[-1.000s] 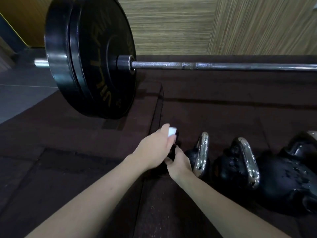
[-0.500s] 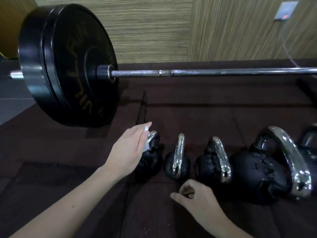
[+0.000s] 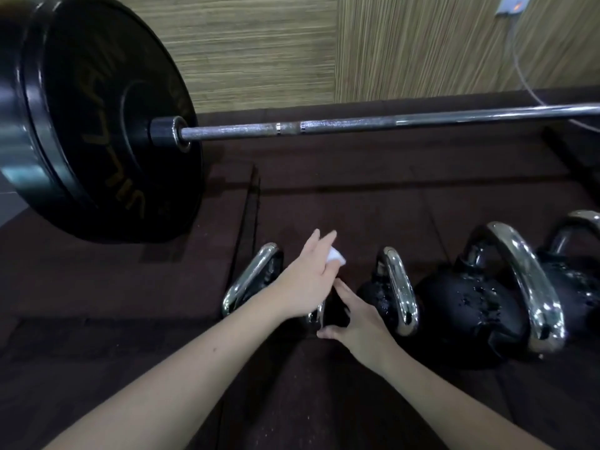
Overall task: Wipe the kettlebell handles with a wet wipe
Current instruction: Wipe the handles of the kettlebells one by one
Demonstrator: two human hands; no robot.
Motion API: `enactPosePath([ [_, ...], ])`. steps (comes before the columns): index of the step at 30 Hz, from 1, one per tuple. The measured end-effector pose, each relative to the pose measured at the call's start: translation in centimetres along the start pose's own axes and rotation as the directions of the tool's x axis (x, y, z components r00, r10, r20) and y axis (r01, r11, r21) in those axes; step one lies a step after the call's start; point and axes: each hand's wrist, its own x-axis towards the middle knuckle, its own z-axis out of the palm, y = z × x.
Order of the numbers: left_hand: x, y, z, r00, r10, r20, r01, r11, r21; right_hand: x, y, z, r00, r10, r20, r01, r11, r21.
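Note:
A row of black kettlebells with chrome handles stands on the dark floor mat. My left hand (image 3: 306, 280) holds a small white wet wipe (image 3: 433, 257) over the second kettlebell (image 3: 319, 315), which is mostly hidden under it. The first kettlebell's handle (image 3: 250, 280) shows to the left of my wrist. My right hand (image 3: 360, 323) rests with spread fingers against the second kettlebell's body, beside the third kettlebell (image 3: 394, 293). A larger kettlebell (image 3: 519, 287) stands further right, with another at the frame's edge.
A barbell (image 3: 389, 125) lies across the mat behind the kettlebells, its big black plate (image 3: 97, 125) at the left. A wooden wall runs behind, with a socket and cable (image 3: 516, 60) at the upper right. The kettlebell bodies look wet.
My left hand moved with the wipe from the first kettlebell's handle to over the second. My right hand came forward from the mat to the second kettlebell's body.

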Motion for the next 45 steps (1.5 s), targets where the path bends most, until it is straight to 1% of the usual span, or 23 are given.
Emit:
enactPosePath([
  [3,3.2,0.4,-0.9,0.987,-0.14,0.075,0.144,0.988,-0.05,0.2,0.1,0.2,1.0,0.015,-0.015,-0.015,1.0,0.014],
  [5,3.5,0.6,-0.9,0.993,-0.113,0.033,0.113,0.994,0.001,0.4,0.1,0.3,1.0,0.019,-0.024,-0.018,1.0,0.011],
  [7,1.7,0.7,-0.2,1.0,-0.018,-0.016,0.019,0.997,0.07,0.7,0.5,0.5,1.0,0.014,-0.027,-0.014,1.0,-0.014],
  [10,-4.2,-0.7,1.9,0.976,0.216,-0.038,-0.207,0.965,0.16,0.9,0.7,0.5,0.999,-0.005,-0.032,0.005,1.0,-0.005],
  [11,-6.1,-1.3,2.4,0.96,0.277,-0.043,-0.267,0.95,0.162,1.0,0.8,0.5,1.0,-0.003,-0.027,0.004,1.0,0.018],
  [13,-8.6,-2.1,3.3,0.946,0.309,-0.099,-0.302,0.95,0.087,0.8,1.1,0.5,1.0,-0.017,-0.026,0.019,0.998,0.057],
  [15,-8.9,-1.7,3.4,0.951,0.216,-0.221,-0.235,0.97,-0.064,0.7,1.1,0.6,0.998,-0.023,-0.058,0.025,0.999,0.04],
  [17,-7.3,-0.6,3.0,0.958,0.033,-0.283,-0.08,0.984,-0.157,0.8,1.1,0.8,0.996,-0.018,-0.089,0.019,1.0,0.011],
  [19,-4.7,0.5,2.6,0.969,-0.114,-0.218,0.08,0.984,-0.16,1.0,1.2,1.0,0.996,-0.024,-0.081,0.023,1.0,-0.016],
  [21,-1.8,1.3,2.0,0.976,-0.162,-0.143,0.141,0.979,-0.147,1.2,1.0,0.9,0.998,-0.028,-0.063,0.027,1.0,-0.013],
  [23,1.5,2.3,0.8,0.976,-0.203,-0.075,0.198,0.978,-0.064,1.1,0.8,0.7,0.999,-0.006,-0.052,0.006,1.0,0.007],
  [25,4.4,2.7,-0.4,0.956,-0.29,-0.052,0.291,0.957,0.017,1.0,0.8,0.7,0.999,0.02,-0.042,-0.019,1.0,0.023],
  [27,6.0,3.0,-1.0,0.934,-0.355,-0.031,0.355,0.935,-0.008,0.9,0.9,0.6,0.999,0.024,-0.029,-0.023,0.999,0.04],
  [28,5.9,3.0,-1.0,0.931,-0.364,-0.033,0.364,0.931,-0.018,1.0,0.9,0.6,0.999,0.031,-0.022,-0.03,0.999,0.04],
  [30,4.1,2.4,0.1,0.937,-0.337,-0.09,0.332,0.941,-0.068,1.1,1.0,0.5,0.999,0.033,-0.028,-0.032,0.999,0.033],
  [33,-2.9,1.4,3.7,0.946,-0.184,-0.266,0.14,0.974,-0.177,1.3,1.3,0.8,0.998,-0.021,-0.063,0.021,1.0,0.001],
  [35,-6.5,0.1,6.3,0.933,-0.117,-0.342,0.044,0.976,-0.212,1.3,1.4,1.0,0.998,-0.002,-0.067,0.005,0.999,0.046],
  [37,-8.0,-1.2,7.9,0.921,-0.088,-0.379,-0.003,0.973,-0.232,1.2,1.3,0.9,0.998,0.028,-0.053,-0.02,0.989,0.145],
  [39,-8.0,-1.4,8.1,0.923,-0.087,-0.376,-0.006,0.971,-0.238,1.2,1.4,0.9,0.998,0.013,-0.055,-0.005,0.988,0.157],
  [40,-7.8,-1.2,7.8,0.926,-0.088,-0.368,-0.001,0.972,-0.235,1.2,1.3,1.0,0.998,0.032,-0.053,-0.02,0.978,0.207],
  [42,-6.8,-0.5,6.7,0.928,-0.083,-0.364,0.018,0.984,-0.177,1.2,1.3,1.0,0.998,0.032,-0.057,-0.021,0.981,0.195],
  [44,-4.5,0.6,5.0,0.934,-0.05,-0.354,0.054,0.999,0.001,1.2,1.3,1.0,0.998,-0.007,-0.058,0.01,0.998,0.062],
  [45,-2.7,1.2,4.0,0.95,-0.064,-0.304,0.097,0.991,0.095,1.3,1.3,1.0,0.998,-0.018,-0.06,0.018,1.0,0.009],
])
